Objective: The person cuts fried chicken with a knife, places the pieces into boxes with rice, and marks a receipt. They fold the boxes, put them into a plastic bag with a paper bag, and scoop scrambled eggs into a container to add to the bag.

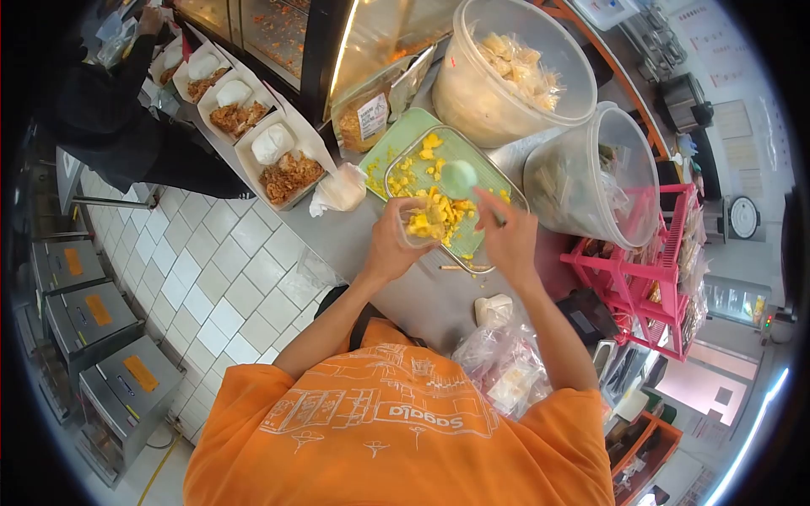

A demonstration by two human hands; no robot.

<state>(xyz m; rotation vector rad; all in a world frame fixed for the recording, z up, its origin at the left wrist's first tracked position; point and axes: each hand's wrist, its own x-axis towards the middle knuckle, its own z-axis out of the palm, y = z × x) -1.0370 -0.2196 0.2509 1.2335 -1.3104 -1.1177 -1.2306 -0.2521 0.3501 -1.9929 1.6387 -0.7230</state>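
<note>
My left hand (393,242) is wrapped round a small clear cup (412,229) that holds yellow food pieces, tilted over the near left side of a shallow metal-rimmed tray (506,184). Scattered yellow pieces (431,148) lie in this tray, which rests on a green board (411,125). With closed fingers my right hand (509,232) holds a pale green spoon (459,179), blurred, above the middle of the tray. The spoon's bowl is apart from the cup.
White boxes (278,156) with rice and fried chicken line the counter at left, beside a crumpled bag (339,190). Two big clear tubs (515,76) stand behind, a pink rack (629,274) at right, plastic packets (510,371) near my body. Another person (110,126) stands far left.
</note>
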